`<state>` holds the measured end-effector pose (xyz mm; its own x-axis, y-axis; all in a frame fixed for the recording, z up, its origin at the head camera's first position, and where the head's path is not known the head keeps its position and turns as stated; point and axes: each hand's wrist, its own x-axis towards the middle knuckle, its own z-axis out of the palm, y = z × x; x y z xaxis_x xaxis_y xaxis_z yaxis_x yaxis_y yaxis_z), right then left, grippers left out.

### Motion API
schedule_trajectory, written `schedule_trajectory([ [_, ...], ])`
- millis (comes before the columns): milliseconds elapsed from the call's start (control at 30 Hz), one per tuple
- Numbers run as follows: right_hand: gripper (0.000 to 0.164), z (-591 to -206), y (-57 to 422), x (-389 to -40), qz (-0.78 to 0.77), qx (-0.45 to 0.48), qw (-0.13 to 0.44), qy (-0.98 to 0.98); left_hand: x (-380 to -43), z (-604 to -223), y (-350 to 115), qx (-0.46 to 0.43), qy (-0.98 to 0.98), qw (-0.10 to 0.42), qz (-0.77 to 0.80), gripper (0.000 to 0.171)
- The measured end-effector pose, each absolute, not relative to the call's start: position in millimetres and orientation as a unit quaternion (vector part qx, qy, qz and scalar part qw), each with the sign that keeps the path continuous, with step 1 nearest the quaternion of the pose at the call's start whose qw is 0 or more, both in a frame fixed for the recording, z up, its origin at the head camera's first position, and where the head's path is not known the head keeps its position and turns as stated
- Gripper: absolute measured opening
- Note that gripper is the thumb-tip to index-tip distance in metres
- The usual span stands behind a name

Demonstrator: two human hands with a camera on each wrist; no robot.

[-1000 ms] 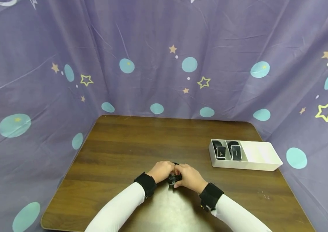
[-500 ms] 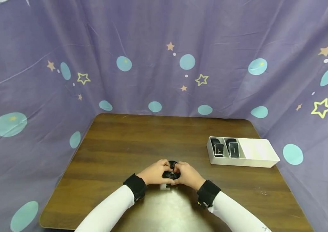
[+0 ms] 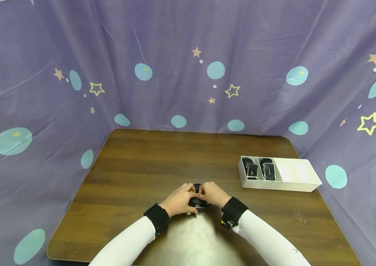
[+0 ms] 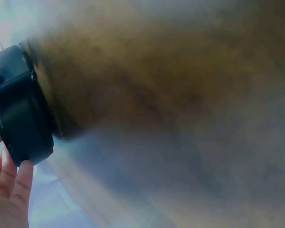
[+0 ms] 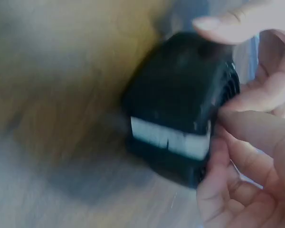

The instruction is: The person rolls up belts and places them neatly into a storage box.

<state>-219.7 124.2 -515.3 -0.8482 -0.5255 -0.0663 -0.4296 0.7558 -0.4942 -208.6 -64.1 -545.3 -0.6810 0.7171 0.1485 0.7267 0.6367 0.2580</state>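
Note:
A black belt (image 3: 197,201), wound into a tight flat coil, lies on its side near the middle of the table. My left hand (image 3: 178,199) holds its left side, thumb at the near edge and fingers over the top. From the right, my right hand (image 3: 213,194) pinches at the coil's middle with bent fingers. The right wrist view shows a white strip (image 5: 168,137) across the outer turn of the belt. In the left wrist view, fingertips (image 4: 24,173) touch the coil's edge. Both hands hide part of the windings.
A white divided box (image 3: 279,186) stands at the right of the wooden table (image 3: 161,159). Two coiled black belts with buckles, a left one (image 3: 252,171) and a right one (image 3: 269,171), sit in separate compartments. A purple curtain (image 3: 181,37) surrounds the table.
The coil has turned between my hands, and the piece jutting out at its near side has shifted. My right thumb has left the near edge; my left hand now spans the coil's left side.

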Motion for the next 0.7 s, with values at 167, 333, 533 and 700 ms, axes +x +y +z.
schedule_trajectory([
  [167, 0.016, -521, 121, -218, -0.258, -0.226, 0.081, 0.936, -205, -551, -64, -0.395, -0.902, 0.029, -0.173, 0.056],
  [333, 0.031, -526, 120, -225, -0.305, -0.221, 0.072, 0.924, -204, -551, -66, -0.385, -0.903, 0.025, -0.190, 0.057],
  [533, 0.036, -525, 115, -227, -0.249, -0.259, 0.053, 0.932, -201, -553, -66, -0.371, -0.903, 0.011, -0.215, 0.058],
  [700, 0.032, -518, 113, -221, -0.157, -0.285, -0.008, 0.946, -198, -553, -65, -0.367, -0.904, 0.036, -0.217, 0.056],
])
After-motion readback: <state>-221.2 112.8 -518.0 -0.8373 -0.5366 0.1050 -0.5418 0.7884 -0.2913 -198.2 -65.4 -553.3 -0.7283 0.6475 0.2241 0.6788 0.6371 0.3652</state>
